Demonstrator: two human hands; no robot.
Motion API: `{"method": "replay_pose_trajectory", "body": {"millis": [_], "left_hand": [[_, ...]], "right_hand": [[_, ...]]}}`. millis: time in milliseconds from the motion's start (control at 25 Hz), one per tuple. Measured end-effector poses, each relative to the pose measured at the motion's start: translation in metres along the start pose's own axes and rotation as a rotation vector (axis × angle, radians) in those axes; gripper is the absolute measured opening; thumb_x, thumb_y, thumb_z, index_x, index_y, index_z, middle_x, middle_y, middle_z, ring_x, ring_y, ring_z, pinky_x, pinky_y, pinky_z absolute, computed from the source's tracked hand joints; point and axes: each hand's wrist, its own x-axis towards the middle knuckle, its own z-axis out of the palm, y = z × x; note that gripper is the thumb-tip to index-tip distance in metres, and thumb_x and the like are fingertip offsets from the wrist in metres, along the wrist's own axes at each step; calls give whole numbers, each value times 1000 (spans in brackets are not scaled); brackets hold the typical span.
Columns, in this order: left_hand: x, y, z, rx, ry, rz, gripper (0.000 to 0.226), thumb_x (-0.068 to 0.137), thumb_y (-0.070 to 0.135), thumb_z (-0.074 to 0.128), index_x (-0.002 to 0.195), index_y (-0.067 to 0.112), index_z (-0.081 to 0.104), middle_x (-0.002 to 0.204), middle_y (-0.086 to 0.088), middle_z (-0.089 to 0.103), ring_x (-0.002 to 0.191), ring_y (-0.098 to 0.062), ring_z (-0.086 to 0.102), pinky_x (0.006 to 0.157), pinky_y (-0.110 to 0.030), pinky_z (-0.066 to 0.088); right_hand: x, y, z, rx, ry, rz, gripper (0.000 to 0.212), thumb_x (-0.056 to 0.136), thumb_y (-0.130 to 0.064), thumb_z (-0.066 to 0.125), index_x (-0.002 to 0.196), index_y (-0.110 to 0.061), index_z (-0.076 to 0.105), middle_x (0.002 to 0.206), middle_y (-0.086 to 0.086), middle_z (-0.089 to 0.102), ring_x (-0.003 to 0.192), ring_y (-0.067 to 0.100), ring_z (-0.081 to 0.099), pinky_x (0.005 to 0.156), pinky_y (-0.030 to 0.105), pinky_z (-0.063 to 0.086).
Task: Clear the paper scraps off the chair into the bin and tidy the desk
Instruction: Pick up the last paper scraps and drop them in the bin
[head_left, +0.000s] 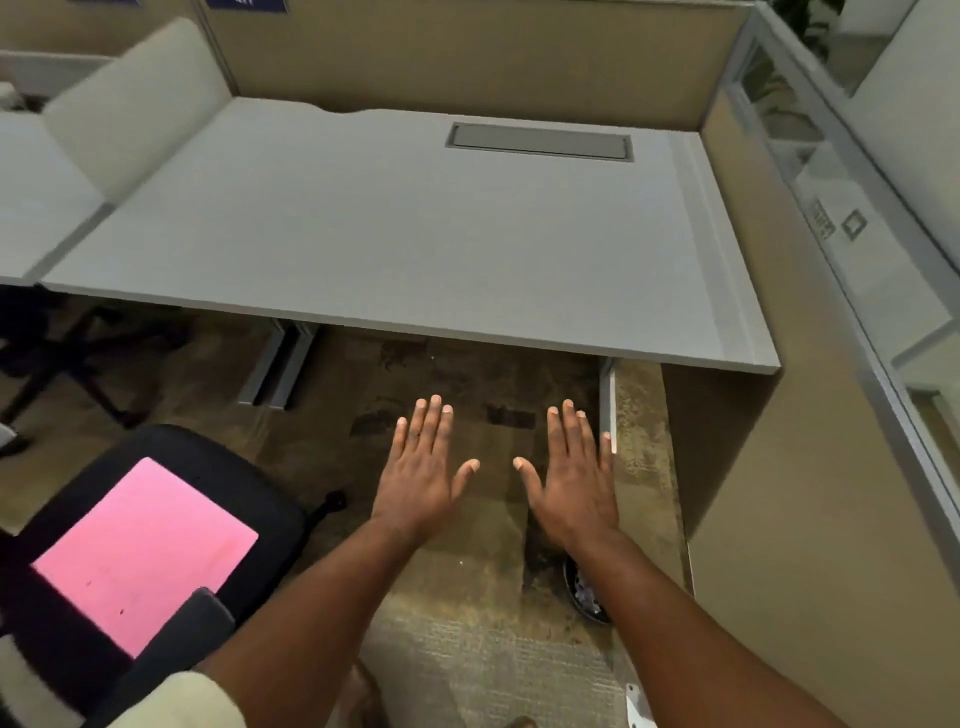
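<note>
A black office chair (244, 483) stands at the lower left with a flat pink sheet of paper (145, 551) lying on its seat. The grey desk (395, 244) fills the middle of the view, its top bare. My left hand (421, 478) and my right hand (571, 483) are stretched out palms down over the carpet in front of the desk, fingers spread, holding nothing. A dark round bin (584, 592) with scraps inside peeks out under my right forearm, mostly hidden.
Tan cubicle partitions (467, 57) wall the desk at the back and right. A grey cable hatch (540, 141) sits in the desktop. Desk legs (280, 364) stand on the carpet. Another chair base (67, 353) is at the far left under a neighbouring desk.
</note>
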Motion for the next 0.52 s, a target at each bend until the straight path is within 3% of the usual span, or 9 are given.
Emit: {"method": "replay_pose_trajectory", "body": {"millis": [200, 520], "left_hand": [[-18, -85, -30, -5, 33, -120, 81, 100, 65, 12, 160, 14, -3, 168, -5, -14, 153, -17, -22, 126, -42, -8], [-67, -238, -53, -36, 33, -297, 81, 99, 67, 8, 161, 15, -1, 169, -4, -12, 153, -17, -21, 127, -46, -1]], "right_hand": [[25, -79, 12, -15, -19, -111, 82, 97, -70, 22, 160, -20, 5, 169, 5, -1, 154, 20, -7, 123, 55, 2], [48, -218, 43, -57, -92, -224, 84, 95, -72, 18, 160, -22, 3, 169, 5, -6, 154, 21, -11, 123, 54, -3]]}}
